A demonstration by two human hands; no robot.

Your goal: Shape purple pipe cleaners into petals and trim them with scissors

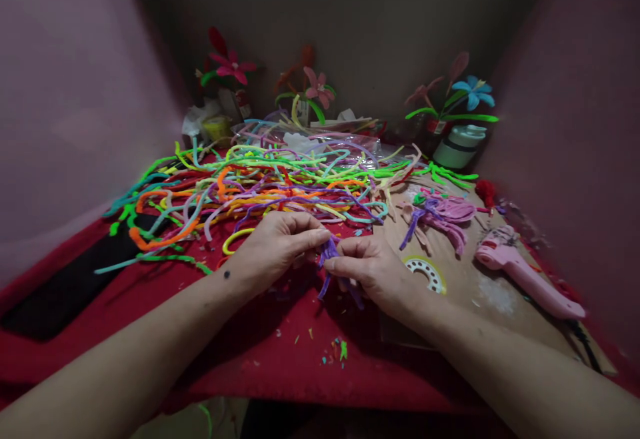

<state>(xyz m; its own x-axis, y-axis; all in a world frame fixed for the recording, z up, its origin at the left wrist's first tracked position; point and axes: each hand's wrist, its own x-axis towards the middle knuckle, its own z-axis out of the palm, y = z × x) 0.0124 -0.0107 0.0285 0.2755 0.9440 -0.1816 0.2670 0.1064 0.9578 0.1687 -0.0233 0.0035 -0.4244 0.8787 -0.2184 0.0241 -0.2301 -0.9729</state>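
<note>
Purple pipe cleaner [330, 252] pinched by left hand [280, 242] and right hand [373, 269] grips, red table edge [300, 392] near.

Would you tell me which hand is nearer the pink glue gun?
Right. The right hand is just left of the glue gun; the left hand lies farther left.

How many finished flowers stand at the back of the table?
4, possibly more hidden: a magenta flower back left, a pink flower in the middle, a blue flower back right, and a dim pinkish flower beside the blue one.
</note>
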